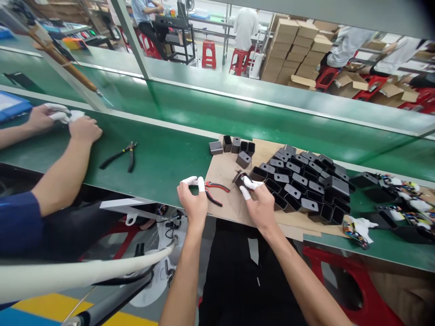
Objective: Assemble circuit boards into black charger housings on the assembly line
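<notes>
My left hand (193, 199), with white finger cots on, is closed around the head end of a pair of pliers. The pliers' red-and-black handles (219, 186) point right, over the brown cardboard (227, 209). My right hand (261, 203), also in white finger cots, grips a small black housing (239, 179) near the cardboard's middle. My fingers partly cover it, and its far end is hard to make out. Just right of this hand stand many similar black housings (300, 179), packed closely in rows. Several more housings (244, 158) stand behind my hands.
To the left, a co-worker's hands (84, 129) work at the bench, with black-handled pliers (131, 156) lying nearby. Housings with wired circuit boards (413, 199) lie at the right. A metal post (131, 38) rises behind the bench. A red stool (350, 280) stands below right.
</notes>
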Motion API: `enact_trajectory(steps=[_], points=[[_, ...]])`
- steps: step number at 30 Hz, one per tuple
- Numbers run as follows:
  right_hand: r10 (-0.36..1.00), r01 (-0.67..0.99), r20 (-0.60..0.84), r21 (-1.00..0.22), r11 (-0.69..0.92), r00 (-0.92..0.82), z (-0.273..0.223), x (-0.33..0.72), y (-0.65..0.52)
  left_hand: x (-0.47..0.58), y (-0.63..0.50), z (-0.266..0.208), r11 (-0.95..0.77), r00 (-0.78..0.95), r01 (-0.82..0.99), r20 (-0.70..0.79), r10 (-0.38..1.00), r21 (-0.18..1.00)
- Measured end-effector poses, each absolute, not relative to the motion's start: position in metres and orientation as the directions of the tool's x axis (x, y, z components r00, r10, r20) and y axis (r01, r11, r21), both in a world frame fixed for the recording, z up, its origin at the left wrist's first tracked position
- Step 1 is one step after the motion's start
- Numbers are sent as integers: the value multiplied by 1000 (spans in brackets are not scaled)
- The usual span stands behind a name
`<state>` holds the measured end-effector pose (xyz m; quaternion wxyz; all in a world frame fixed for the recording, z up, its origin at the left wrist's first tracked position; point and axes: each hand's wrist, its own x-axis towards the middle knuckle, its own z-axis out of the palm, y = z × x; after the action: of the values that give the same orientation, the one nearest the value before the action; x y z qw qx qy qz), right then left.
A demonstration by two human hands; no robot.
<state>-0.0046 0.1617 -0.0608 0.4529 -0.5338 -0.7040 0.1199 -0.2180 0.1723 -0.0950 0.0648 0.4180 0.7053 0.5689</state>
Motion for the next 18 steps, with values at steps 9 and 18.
enact_trajectory(steps=[9,18], points=[[910,631,415,-702,331,-16,-79,-2,145,-216,170,-96,16,-637,529,385,667,848],[965,-46,45,-997,59,259,-57,-6,137,-215,173,-94,29,-603,579,404,688,815]])
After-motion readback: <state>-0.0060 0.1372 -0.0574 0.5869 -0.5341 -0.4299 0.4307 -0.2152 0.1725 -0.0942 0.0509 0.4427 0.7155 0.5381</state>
